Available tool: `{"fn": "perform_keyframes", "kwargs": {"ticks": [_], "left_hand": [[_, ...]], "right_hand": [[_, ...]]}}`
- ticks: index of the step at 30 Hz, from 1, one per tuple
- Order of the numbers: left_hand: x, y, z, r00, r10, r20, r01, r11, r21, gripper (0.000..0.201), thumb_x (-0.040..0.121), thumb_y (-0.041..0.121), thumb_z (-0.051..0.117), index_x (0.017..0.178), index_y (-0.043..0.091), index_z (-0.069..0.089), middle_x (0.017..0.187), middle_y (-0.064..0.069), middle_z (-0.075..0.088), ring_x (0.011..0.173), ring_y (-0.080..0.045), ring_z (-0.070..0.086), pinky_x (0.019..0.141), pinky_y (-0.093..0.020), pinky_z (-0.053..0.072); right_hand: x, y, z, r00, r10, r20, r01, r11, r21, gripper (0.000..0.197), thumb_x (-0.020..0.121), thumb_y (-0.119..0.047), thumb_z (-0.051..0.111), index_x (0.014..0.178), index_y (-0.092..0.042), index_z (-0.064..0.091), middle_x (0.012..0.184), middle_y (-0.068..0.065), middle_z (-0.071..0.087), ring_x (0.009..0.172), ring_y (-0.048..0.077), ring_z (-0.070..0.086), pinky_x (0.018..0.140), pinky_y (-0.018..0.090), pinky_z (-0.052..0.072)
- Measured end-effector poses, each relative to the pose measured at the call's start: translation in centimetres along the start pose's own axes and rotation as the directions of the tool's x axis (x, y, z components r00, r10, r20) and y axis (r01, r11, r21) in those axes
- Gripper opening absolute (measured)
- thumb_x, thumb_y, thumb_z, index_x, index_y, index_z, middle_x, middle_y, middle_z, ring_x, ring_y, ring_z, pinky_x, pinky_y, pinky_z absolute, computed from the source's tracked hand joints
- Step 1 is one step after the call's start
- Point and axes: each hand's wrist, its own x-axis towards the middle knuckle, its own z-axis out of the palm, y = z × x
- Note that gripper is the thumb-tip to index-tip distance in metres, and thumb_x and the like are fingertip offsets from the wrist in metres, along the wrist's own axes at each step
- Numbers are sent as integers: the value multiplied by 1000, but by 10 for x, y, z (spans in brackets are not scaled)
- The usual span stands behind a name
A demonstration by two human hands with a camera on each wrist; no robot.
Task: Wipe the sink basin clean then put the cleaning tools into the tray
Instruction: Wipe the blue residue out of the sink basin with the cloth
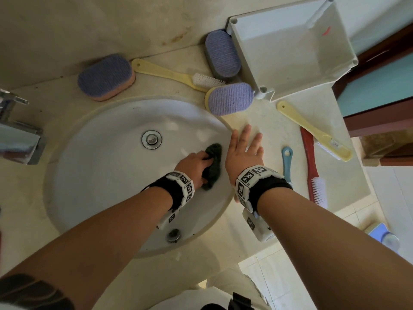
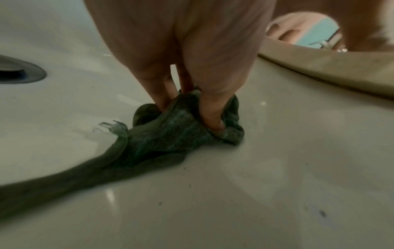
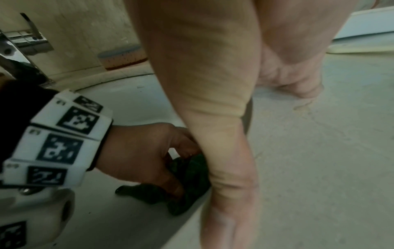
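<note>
A dark green cloth lies bunched on the right inner wall of the white sink basin. My left hand grips it, fingers curled into the folds, as the left wrist view shows on the cloth with my left hand pinching it. My right hand rests flat, fingers spread, on the counter just right of the basin rim. In the right wrist view my right hand presses the counter while the cloth sits under the left hand. A white tray stands empty at the back right.
Three purple sponges and a yellow brush lie behind the basin. Right of my hand lie a blue-handled tool, a red brush and another yellow brush. The faucet is at left, the drain mid-basin.
</note>
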Motion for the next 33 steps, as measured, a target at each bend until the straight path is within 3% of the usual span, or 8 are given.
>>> {"fn": "perform_keyframes", "kwargs": {"ticks": [5,8,16,20,23,26,29,33], "left_hand": [[-12,5,6,999,35,-5,-35,999,30,36,79,22,69,115,23,66,115,-2,56,104,-29,55,80,-37,51],[-13,4,5,998,70,5,-70,996,61,28,80,23,67,108,21,69,118,3,54,104,-26,52,76,-36,50],[-12,8,7,991,132,-25,-132,991,-19,58,74,34,73,127,24,52,112,-1,58,87,-27,63,71,-35,52],[-16,10,11,996,91,-25,-91,996,12,47,79,39,66,124,31,57,107,4,60,90,-25,63,69,-30,48],[-20,13,9,998,67,20,-67,998,1,33,81,36,64,111,22,62,102,-1,61,88,-28,62,69,-31,47],[-22,11,1,984,30,176,-12,995,-102,22,80,32,66,97,19,63,95,-3,64,86,-27,62,75,-33,51],[-26,1,-13,947,19,319,69,962,-262,20,78,15,67,98,11,66,96,-8,66,89,-26,62,81,-34,51],[-32,-24,-38,967,-42,253,147,898,-414,23,76,0,67,97,11,66,90,-8,65,86,-26,61,75,-30,47]], "right_hand": [[2,0,2,1000,2,-15,-2,1000,-1,103,93,-10,60,145,-2,-28,148,29,-37,137,57,-19,115,60,7],[3,-1,3,1000,13,-11,-13,1000,-3,105,92,-10,61,145,-2,-29,148,29,-37,137,57,-20,115,60,7],[2,-2,1,1000,27,9,-27,1000,0,111,89,-16,66,145,-2,-29,148,28,-38,138,56,-20,116,59,7],[2,0,3,1000,11,-8,-11,1000,-9,110,89,-14,66,145,-1,-28,148,30,-36,137,58,-19,115,60,8],[3,0,4,999,15,-28,-16,1000,-11,106,90,-6,63,145,-1,-28,148,30,-35,138,57,-18,115,60,10],[3,-1,3,1000,16,-19,-17,1000,-24,106,90,-5,63,145,-1,-28,148,30,-36,138,57,-19,116,60,9],[2,0,3,1000,9,-4,-9,999,-33,108,89,-6,65,145,-1,-28,147,30,-37,137,57,-20,116,60,9],[4,0,2,1000,17,9,-17,1000,-18,110,89,-11,66,146,-3,-28,147,28,-39,138,56,-21,117,59,8]]}}
